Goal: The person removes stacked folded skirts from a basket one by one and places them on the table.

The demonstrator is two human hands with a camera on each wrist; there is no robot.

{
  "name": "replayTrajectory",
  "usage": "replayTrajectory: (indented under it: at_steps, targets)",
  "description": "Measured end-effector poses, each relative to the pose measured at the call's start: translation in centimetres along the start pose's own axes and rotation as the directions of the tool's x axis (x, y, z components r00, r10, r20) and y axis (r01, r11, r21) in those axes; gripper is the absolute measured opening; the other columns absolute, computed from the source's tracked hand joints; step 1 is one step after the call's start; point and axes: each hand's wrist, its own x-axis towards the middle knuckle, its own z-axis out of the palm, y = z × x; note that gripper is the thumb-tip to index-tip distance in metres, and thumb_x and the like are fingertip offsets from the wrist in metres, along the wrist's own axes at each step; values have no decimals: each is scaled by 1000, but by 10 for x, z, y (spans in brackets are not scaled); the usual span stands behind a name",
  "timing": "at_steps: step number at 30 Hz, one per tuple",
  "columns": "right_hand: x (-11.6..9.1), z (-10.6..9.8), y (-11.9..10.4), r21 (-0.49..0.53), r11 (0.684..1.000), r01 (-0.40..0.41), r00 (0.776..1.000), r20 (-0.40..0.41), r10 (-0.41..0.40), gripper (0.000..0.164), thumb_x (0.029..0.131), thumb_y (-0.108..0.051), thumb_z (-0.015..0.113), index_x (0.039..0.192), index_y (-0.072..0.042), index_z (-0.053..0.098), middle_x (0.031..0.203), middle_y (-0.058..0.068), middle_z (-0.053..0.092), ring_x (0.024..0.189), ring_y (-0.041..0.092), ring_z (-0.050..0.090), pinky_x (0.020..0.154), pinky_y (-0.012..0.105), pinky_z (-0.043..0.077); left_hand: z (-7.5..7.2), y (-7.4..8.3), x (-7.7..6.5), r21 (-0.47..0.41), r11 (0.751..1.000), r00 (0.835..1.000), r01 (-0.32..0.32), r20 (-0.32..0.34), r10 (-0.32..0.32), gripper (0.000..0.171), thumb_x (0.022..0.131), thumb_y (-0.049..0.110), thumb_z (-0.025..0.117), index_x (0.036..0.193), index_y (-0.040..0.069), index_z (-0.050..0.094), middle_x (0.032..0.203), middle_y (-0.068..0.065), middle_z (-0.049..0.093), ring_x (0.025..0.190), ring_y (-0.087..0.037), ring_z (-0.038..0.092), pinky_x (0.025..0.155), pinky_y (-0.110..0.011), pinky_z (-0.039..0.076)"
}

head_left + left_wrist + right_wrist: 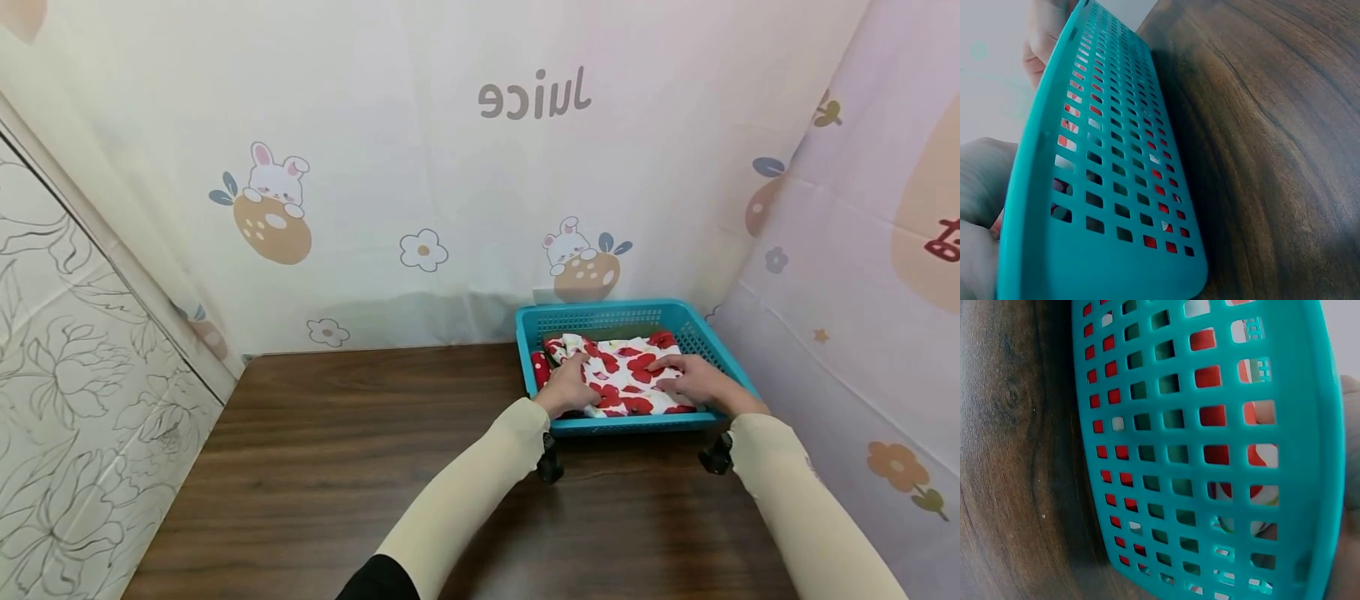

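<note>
A folded cloth (630, 375), white with red flowers, lies on top inside the blue-green plastic basket (626, 423). On its left part rests my left hand (566, 387), thumb and fingers spread apart on the fabric. My right hand (701, 383) reaches over the basket's right front corner, its fairly straight fingers touching the cloth's right side. Beneath are red and dark green fabrics, glimpsed through the holes of the basket wall (1141, 437) in the right wrist view. In the left wrist view the near hand (982, 187) is blurred behind the rim.
The basket stands at the back right of a dark brown wooden table (360, 450). A printed curtain (420, 167) hangs close behind it, and another printed sheet (847, 333) borders the right side. A flower-patterned panel (82, 400) stands at the left.
</note>
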Motion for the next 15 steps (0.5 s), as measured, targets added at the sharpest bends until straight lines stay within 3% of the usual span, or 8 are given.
replayTrajectory:
  at_steps: [7, 15]
  targets:
    - [-2, 0, -8, 6, 1000, -8, 999, -41, 9, 59, 95, -25, 72, 144, 3, 53, 149, 40, 37, 130, 57, 35, 102, 71, 43, -2, 2, -2, 38, 996, 995, -79, -52, 81, 78, 86, 12, 82, 153, 13, 43, 145, -4, 56, 124, -21, 54, 104, -40, 54]
    - [0, 1, -13, -16, 1000, 3, 997, -77, -5, 59, 95, -27, 73, 143, 2, 54, 149, 38, 39, 129, 54, 38, 99, 65, 49, -4, 3, -6, 8, 999, 996, -48, -76, 49, 78, 87, 14, 83, 154, 16, 42, 148, -4, 55, 126, -21, 53, 104, -41, 54]
